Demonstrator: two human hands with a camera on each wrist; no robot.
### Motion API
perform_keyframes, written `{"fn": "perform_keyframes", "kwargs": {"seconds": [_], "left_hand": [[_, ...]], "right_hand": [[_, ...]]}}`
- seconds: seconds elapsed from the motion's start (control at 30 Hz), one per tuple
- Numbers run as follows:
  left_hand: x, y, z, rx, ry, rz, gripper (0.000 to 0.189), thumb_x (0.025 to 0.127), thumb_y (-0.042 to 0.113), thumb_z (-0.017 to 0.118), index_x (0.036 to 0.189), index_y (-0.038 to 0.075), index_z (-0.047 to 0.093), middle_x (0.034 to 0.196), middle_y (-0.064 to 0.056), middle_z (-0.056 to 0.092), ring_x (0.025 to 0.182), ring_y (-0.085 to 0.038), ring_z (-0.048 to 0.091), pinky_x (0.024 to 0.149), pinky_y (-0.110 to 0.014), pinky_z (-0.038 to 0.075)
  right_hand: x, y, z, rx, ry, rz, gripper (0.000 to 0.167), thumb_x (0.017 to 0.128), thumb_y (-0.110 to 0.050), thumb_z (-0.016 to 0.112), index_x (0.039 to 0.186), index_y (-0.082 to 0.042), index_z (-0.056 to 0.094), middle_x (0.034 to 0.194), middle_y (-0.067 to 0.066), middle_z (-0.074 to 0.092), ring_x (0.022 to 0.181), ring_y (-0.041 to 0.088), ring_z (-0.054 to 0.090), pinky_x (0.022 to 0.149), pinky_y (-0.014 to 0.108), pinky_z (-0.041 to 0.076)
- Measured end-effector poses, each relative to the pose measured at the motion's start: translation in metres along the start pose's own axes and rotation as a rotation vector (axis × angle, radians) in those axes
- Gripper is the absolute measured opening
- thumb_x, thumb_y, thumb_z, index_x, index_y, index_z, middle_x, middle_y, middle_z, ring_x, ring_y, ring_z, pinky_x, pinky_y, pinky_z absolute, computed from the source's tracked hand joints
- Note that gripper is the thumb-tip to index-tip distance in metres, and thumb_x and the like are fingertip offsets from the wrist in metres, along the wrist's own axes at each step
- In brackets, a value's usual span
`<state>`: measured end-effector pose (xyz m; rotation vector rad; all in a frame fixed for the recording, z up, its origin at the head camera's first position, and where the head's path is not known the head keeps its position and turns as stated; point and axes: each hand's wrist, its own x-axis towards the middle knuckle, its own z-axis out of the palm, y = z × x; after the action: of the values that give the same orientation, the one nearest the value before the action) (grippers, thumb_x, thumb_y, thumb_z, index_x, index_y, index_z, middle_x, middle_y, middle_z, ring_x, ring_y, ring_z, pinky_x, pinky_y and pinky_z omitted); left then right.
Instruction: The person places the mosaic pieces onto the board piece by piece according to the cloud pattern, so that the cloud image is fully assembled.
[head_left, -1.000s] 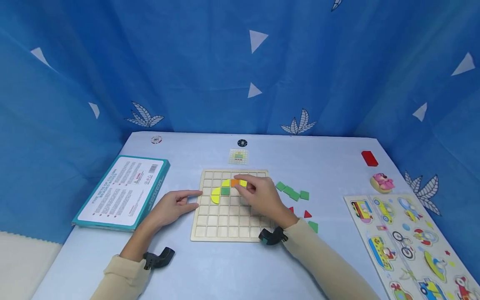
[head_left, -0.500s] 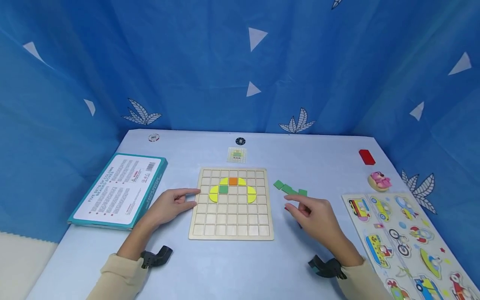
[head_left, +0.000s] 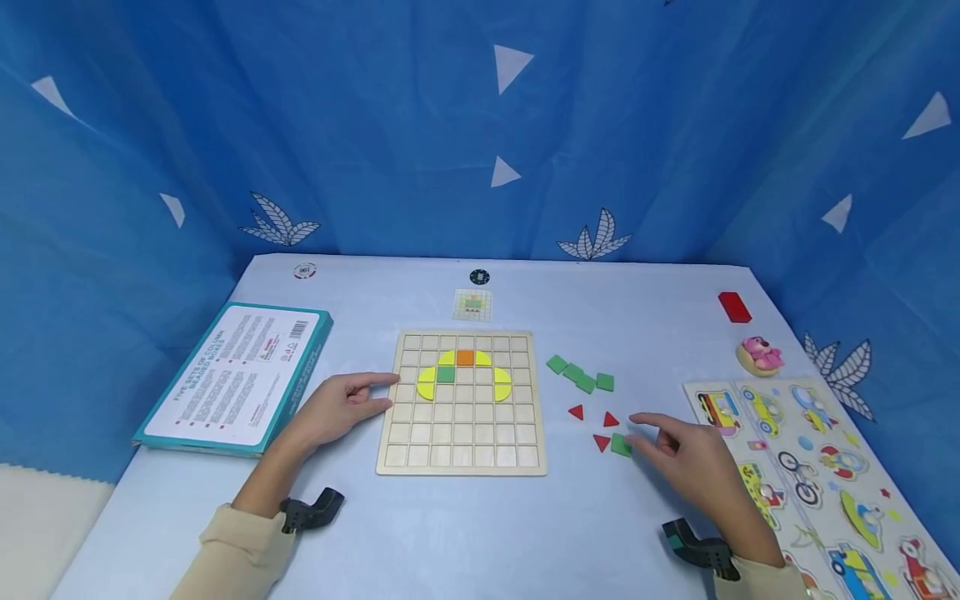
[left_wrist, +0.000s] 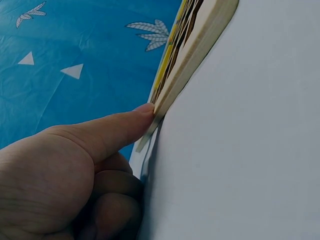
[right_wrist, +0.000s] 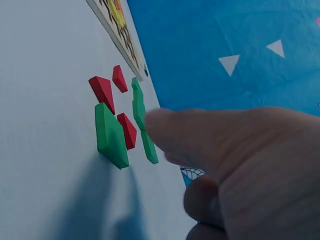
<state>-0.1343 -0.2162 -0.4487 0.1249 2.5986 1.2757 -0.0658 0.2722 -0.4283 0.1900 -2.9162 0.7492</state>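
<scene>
A wooden grid board [head_left: 465,435] lies mid-table, bearing an orange square [head_left: 465,358], a green square [head_left: 446,375] and yellow curved pieces [head_left: 426,388]. My left hand [head_left: 336,408] touches the board's left edge with thumb and forefinger; the left wrist view has the thumb [left_wrist: 117,129] against the rim. Right of the board, my right hand [head_left: 693,462] hovers with thumb and forefinger apart and nothing between them. Its fingertips are right by a loose green square tile [right_wrist: 111,135]. Red triangles [head_left: 611,419] lie beside that tile, and several green squares [head_left: 585,382] sit farther back.
A small pattern card [head_left: 472,305] and a black round chip [head_left: 479,277] lie behind the board. On the left is a teal-edged box [head_left: 232,375]. A picture puzzle board [head_left: 817,492], pink figurine [head_left: 761,354] and red block [head_left: 734,307] occupy the right side.
My right hand has let go of the orange square on the board and moved right and toward me, to the loose green tile. The left hand stays at the board's edge.
</scene>
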Motion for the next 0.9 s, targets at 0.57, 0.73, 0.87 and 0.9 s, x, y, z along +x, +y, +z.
{"fn": "perform_keyframes", "kwargs": {"seconds": [0.57, 0.73, 0.87, 0.9], "left_hand": [[0.0002, -0.0031, -0.0004, -0.007, -0.004, 0.004, 0.041, 0.094, 0.03, 0.076, 0.134, 0.024, 0.069, 0.061, 0.0, 0.042, 0.057, -0.018, 0.042, 0.057, -0.031, 0.035], [0.0, -0.0021, -0.0008, -0.011, -0.007, 0.011, 0.042, 0.094, 0.03, 0.076, 0.135, 0.023, 0.069, 0.061, 0.0, 0.042, 0.057, -0.018, 0.042, 0.057, -0.031, 0.035], [-0.0014, -0.0019, 0.0006, -0.013, -0.002, 0.003, 0.041, 0.094, 0.03, 0.076, 0.134, 0.024, 0.069, 0.061, 0.0, 0.042, 0.056, -0.018, 0.042, 0.057, -0.031, 0.035], [-0.0021, -0.0026, 0.0012, -0.013, -0.007, 0.001, 0.042, 0.094, 0.03, 0.076, 0.135, 0.023, 0.069, 0.061, 0.0, 0.042, 0.056, -0.018, 0.041, 0.057, -0.031, 0.035]], "right_hand": [[-0.0019, 0.0018, 0.0013, -0.035, -0.187, 0.026, 0.035, 0.082, -0.031, 0.087, 0.113, -0.018, 0.077, 0.057, -0.01, 0.042, 0.053, 0.009, 0.043, 0.052, 0.024, 0.034], [-0.0019, 0.0006, 0.0015, -0.028, -0.175, 0.021, 0.032, 0.083, -0.029, 0.087, 0.111, -0.018, 0.077, 0.057, -0.01, 0.041, 0.052, 0.008, 0.042, 0.051, 0.024, 0.033], [-0.0036, 0.0011, 0.0025, -0.024, -0.179, 0.025, 0.029, 0.083, -0.028, 0.086, 0.109, -0.018, 0.077, 0.056, -0.01, 0.041, 0.052, 0.008, 0.042, 0.051, 0.024, 0.032], [-0.0044, 0.0012, 0.0027, -0.024, -0.185, 0.027, 0.029, 0.084, -0.028, 0.086, 0.109, -0.018, 0.076, 0.056, -0.01, 0.041, 0.052, 0.008, 0.041, 0.051, 0.024, 0.032]]}}
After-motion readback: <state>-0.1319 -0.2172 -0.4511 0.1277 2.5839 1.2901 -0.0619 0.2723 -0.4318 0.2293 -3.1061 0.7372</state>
